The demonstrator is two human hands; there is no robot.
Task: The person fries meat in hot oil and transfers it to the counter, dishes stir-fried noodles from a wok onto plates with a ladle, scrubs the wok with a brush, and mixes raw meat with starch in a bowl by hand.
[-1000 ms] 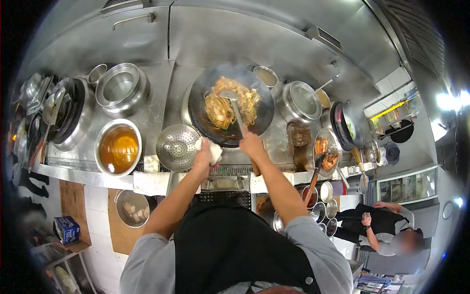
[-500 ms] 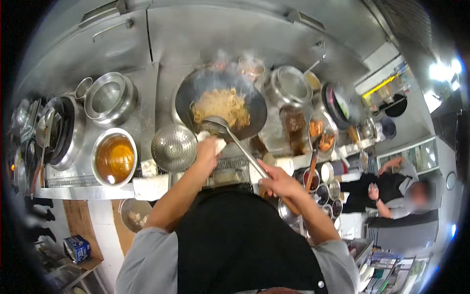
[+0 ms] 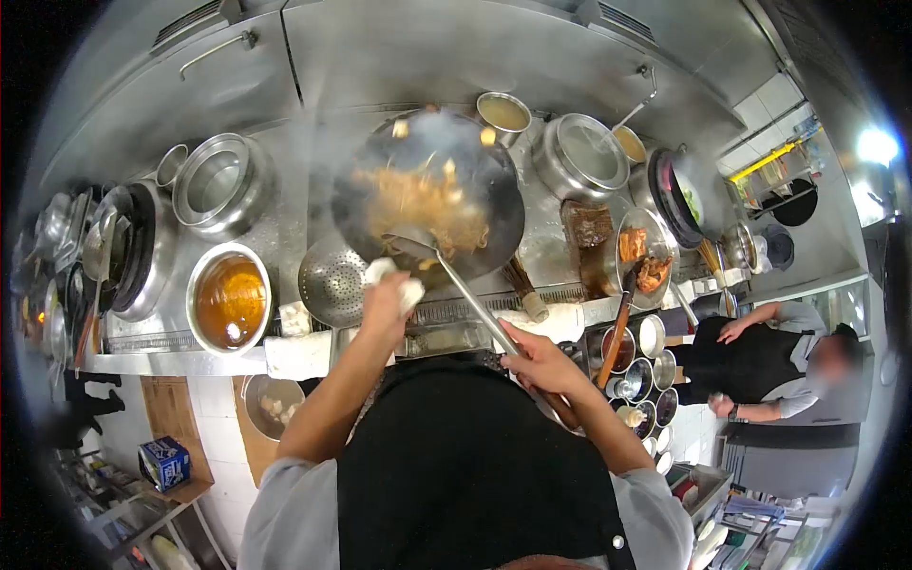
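My left hand [image 3: 385,302] is closed round a folded white cloth [image 3: 407,289] at the near left rim of the black wok [image 3: 494,180]. In my right hand [image 3: 543,363] is the handle of a long metal ladle [image 3: 465,293], whose bowl lies low in the wok against the food. The noodles [image 3: 423,204] are blurred by motion and steam, with some pale pieces up near the far side of the wok. A perforated strainer [image 3: 332,282] rests just left of my left hand.
Left stand a bowl of amber liquid [image 3: 231,298] and a metal pot [image 3: 211,180]. Right are another pot [image 3: 591,152], a bamboo brush [image 3: 525,285], a pan with orange food [image 3: 650,233] and sauce containers [image 3: 638,375]. A co-worker [image 3: 760,356] stands far right.
The ladle has come back toward the wok's near side, and my right hand has moved down and right along with it. The noodles have shifted and spread, and the wok has moved left in view.
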